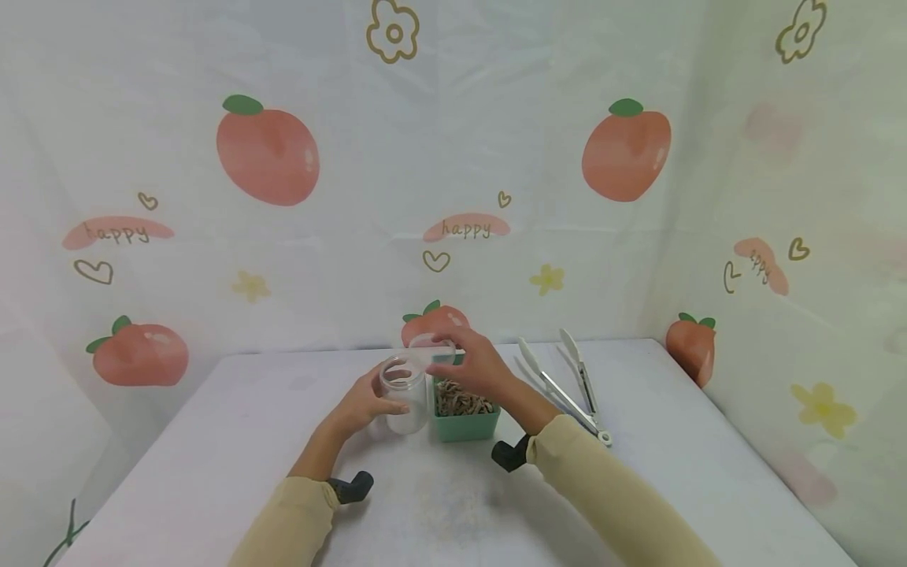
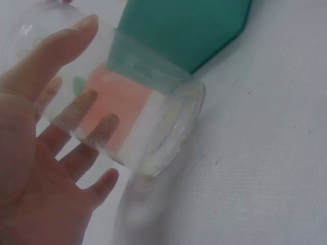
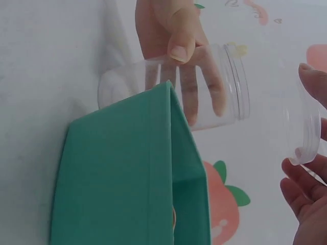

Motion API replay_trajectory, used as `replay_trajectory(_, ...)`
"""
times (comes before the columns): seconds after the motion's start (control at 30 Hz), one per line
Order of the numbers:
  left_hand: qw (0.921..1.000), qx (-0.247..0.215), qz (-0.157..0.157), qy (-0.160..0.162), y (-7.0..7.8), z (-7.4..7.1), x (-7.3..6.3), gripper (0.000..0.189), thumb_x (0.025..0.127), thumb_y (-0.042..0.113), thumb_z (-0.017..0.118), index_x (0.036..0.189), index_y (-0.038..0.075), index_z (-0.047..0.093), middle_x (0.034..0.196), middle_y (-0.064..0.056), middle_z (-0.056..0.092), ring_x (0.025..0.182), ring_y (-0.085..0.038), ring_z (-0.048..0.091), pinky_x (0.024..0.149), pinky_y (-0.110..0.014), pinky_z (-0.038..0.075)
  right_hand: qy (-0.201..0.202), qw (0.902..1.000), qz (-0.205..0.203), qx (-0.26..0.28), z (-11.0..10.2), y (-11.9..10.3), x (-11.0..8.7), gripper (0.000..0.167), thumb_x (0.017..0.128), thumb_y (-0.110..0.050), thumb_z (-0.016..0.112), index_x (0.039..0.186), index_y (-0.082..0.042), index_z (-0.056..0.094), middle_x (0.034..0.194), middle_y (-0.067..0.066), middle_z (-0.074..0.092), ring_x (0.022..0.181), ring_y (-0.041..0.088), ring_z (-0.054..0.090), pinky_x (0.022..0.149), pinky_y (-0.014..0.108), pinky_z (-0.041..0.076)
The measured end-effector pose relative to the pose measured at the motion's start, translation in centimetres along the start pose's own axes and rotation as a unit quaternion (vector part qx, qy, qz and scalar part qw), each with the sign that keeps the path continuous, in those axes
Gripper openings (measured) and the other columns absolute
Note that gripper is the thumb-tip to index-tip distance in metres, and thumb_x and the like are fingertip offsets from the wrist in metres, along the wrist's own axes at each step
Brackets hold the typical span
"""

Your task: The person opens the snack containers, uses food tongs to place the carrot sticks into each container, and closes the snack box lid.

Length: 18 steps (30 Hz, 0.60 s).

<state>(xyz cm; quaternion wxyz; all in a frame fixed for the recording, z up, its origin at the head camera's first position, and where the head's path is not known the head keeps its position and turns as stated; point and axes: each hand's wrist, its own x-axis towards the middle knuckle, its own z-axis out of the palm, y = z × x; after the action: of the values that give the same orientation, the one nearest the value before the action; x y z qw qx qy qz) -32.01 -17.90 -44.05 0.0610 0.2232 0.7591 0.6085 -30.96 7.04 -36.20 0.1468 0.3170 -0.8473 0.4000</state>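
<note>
My left hand [image 1: 363, 408] grips a clear plastic jar [image 1: 407, 413] from its left side, thumb and fingers around the wall. The jar stands upright with its mouth uncovered. Just above and to the right of that mouth, my right hand [image 1: 476, 364] holds a clear round lid [image 3: 309, 133] by its edge. In the right wrist view a gap shows between the lid and the jar's threaded rim [image 3: 239, 84]. Close by on the right sits a green box [image 1: 466, 428] holding brown shredded paper [image 1: 459, 400], partly covered by my right hand.
White-tipped metal tongs [image 1: 585, 398] lie spread on the right part of the white table [image 1: 439, 512], beyond my right forearm. A white curtain [image 1: 340, 260] printed with peaches rises behind the table and along its right side.
</note>
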Motion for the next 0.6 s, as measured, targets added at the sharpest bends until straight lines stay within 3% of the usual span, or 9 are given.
replay_trajectory(0.27, 0.9999, 0.014, -0.006, 0.007, 0.4, 0.2, -0.1, 0.082, 0.078, -0.003, 0.078, 0.147, 0.008, 0.035, 0.142, -0.024, 0.046, 0.133, -0.037, 0.041, 0.109, -0.058, 0.025, 0.012, 0.9997, -0.012, -0.019, -0.9, 0.4, -1.8, 0.046, 0.079, -0.026, 0.082, 0.118, -0.01, 0.064, 0.129, 0.005, 0.06, 0.118, 0.022, 0.055, 0.09, 0.04, 0.05)
replay_trajectory(0.6, 0.9997, 0.024, -0.006, 0.007, 0.6, 0.2, -0.1, 0.08, 0.078, 0.0, 0.078, 0.146, 0.009, 0.037, 0.143, -0.023, 0.045, 0.133, -0.037, 0.04, 0.108, -0.059, 0.027, 0.052, 0.9984, 0.022, -0.011, -2.0, 2.2, -4.5, 0.043, 0.08, -0.024, 0.082, 0.117, -0.009, 0.065, 0.134, 0.009, 0.057, 0.119, 0.025, 0.054, 0.089, 0.047, 0.05)
